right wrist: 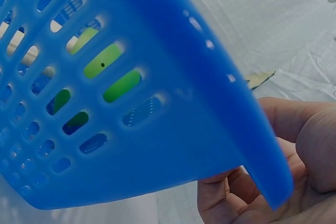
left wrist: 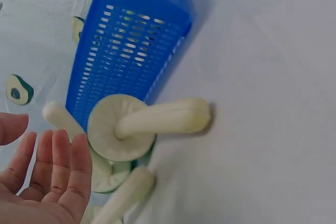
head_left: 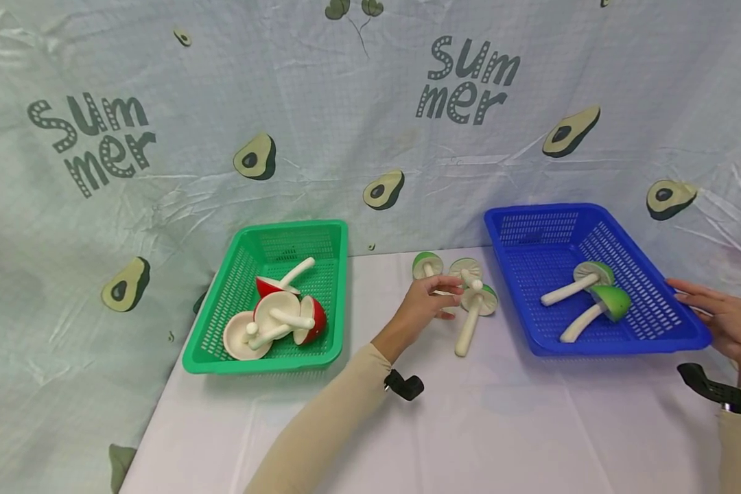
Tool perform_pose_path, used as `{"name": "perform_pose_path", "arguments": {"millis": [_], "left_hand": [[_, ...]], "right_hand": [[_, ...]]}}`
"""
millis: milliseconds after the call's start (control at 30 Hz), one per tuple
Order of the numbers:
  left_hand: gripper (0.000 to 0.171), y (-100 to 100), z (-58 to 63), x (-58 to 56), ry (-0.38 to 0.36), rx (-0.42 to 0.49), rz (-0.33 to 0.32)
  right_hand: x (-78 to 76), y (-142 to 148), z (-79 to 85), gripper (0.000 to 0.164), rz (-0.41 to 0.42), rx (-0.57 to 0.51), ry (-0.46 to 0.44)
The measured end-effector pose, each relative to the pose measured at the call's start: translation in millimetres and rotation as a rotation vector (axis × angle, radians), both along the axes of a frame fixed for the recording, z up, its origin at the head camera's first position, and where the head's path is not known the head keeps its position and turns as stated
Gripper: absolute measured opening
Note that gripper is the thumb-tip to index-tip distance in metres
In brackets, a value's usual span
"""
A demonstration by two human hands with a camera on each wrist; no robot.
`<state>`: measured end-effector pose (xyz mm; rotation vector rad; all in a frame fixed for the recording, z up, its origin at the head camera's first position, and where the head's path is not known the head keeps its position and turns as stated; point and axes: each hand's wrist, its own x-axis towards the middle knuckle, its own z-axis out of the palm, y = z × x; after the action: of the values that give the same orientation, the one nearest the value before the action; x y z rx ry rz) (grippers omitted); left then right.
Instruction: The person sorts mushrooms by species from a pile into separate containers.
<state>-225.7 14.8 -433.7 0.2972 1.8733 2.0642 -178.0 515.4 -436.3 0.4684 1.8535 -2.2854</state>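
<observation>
My left hand hovers beside a small group of green-capped toy mushrooms on the table, fingers spread and nothing in its grasp. The nearest toy mushroom lies with its pale stem toward me; in the left wrist view a toy mushroom shows its cream underside. Behind them is another green-capped mushroom, partly covered by the hand. My right hand grips the right rim of the blue basket, its fingers curled under the edge in the right wrist view. Inside lie two green-capped mushrooms.
A green basket on the left holds several red-capped toy mushrooms. Both baskets stand on a white-covered table, close to a hanging cloth printed with avocados. Between the baskets sits the green-capped group.
</observation>
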Motion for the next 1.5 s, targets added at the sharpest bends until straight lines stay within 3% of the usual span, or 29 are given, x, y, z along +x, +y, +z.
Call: {"name": "perform_pose_path", "arguments": {"millis": [233, 500, 767, 933, 1067, 1200, 1500], "left_hand": [[0.037, -5, -19.2, 2.9, -0.069, -0.055, 0.047], [0.038, 3, -34.2, 9.1, -0.116, -0.104, 0.027], [0.041, 15, -40.4, 12.9, -0.069, -0.226, -0.001], [0.036, 23, -43.4, 15.5, -0.029, -0.350, 0.002], [0.030, 26, -41.2, 18.1, -0.026, -0.393, 0.003], [0.030, 23, -38.4, 20.2, -0.053, -0.383, -0.007], [0.032, 8, -34.8, 26.6, -0.137, -0.259, -0.036]], "right_hand": [[2.5, -4, 5.1, 0.032, 0.002, 0.002, 0.004], [5.6, -6, 7.2, 0.034, 0.017, 0.043, 0.019], [4.3, -4, 4.2, 0.032, 0.014, 0.039, 0.018], [4.0, -3, 2.8, 0.031, 0.006, 0.048, 0.019], [3.4, -2, 2.1, 0.030, 0.009, 0.025, 0.014], [2.2, -2, 1.6, 0.027, 0.007, 0.022, 0.008], [4.1, -3, 3.4, 0.028, 0.017, 0.070, 0.024]]}}
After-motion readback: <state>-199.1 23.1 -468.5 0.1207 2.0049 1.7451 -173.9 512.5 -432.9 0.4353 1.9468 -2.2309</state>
